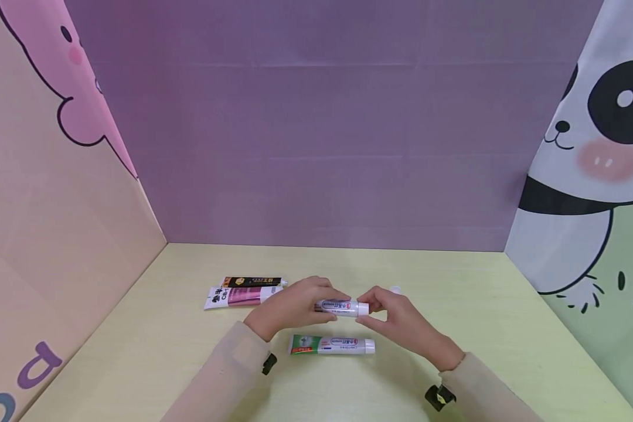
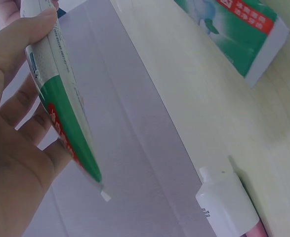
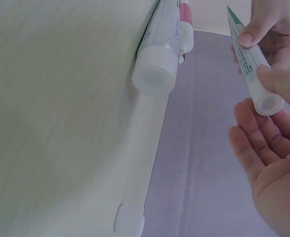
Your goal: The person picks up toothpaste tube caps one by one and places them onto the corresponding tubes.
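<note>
A white and green toothpaste tube (image 1: 337,308) is held above the table between both hands. My left hand (image 1: 303,302) grips its body, thumb on the near side; the green crimped tail (image 2: 78,143) points away from the fingers in the left wrist view. At the other end, the right hand (image 1: 401,316) pinches the white cap (image 3: 269,103) between thumb and fingers. A second green and white toothpaste tube (image 1: 332,345) lies capped on the table, nearer the body than the hands.
Left of the hands lie a pink and white tube (image 1: 242,296), its bare nozzle (image 2: 204,174) showing, and a black tube (image 1: 253,282) behind it. A loose white cap (image 3: 129,219) rests on the table beyond the right hand. Purple backdrop (image 1: 337,146) and printed side panels surround the table.
</note>
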`<action>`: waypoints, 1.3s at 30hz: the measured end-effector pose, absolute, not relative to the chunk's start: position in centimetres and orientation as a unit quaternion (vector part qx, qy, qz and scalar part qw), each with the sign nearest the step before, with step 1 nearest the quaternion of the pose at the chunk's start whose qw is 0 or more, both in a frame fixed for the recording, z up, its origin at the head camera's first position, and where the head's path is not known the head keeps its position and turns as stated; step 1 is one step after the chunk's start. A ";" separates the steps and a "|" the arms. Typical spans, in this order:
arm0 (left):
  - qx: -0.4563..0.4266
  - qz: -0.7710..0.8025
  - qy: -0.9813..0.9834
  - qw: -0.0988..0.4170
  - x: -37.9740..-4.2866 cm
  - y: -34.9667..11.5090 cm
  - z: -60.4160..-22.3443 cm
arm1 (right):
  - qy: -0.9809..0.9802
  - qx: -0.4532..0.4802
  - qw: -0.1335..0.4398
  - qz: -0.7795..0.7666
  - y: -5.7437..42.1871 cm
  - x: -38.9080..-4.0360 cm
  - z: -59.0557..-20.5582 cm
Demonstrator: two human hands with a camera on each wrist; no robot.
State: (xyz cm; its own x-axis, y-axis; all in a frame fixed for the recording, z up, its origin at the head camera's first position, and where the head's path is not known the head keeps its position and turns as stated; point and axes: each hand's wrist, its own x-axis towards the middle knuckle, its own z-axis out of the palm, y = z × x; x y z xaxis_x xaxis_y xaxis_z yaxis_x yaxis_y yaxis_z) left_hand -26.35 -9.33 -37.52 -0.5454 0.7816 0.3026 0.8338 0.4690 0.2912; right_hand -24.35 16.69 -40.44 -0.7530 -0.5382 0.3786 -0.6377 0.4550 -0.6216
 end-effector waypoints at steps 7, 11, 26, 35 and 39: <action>-0.458 -0.230 -0.857 0.050 -26.5 -9.2 -37.7 | -0.848 0.362 0.082 0.378 16.9 -24.0 -40.2; -0.448 -0.251 -0.857 0.052 -26.6 -9.3 -37.8 | -0.843 0.372 0.103 0.374 17.0 -24.0 -40.2; -0.407 -0.260 -0.874 0.050 -26.3 -11.9 -37.9 | -0.838 0.375 0.136 0.372 18.4 -24.1 -40.4; -0.406 -0.283 -0.868 0.038 -26.6 -13.2 -38.3 | -0.831 0.370 0.131 0.395 18.9 -24.3 -40.8; -0.413 -0.287 -0.864 0.035 -26.6 -13.4 -38.6 | -0.836 0.359 0.117 0.399 18.9 -24.4 -40.9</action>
State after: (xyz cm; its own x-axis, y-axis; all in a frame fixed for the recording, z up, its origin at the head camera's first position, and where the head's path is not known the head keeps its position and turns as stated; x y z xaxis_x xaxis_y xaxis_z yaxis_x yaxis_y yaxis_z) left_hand -26.64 -13.37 -38.58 -0.6563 0.6931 0.2982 0.7338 0.4944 0.4660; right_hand -24.40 18.91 -40.95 -0.7156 -0.5062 0.4813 -0.6925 0.4236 -0.5840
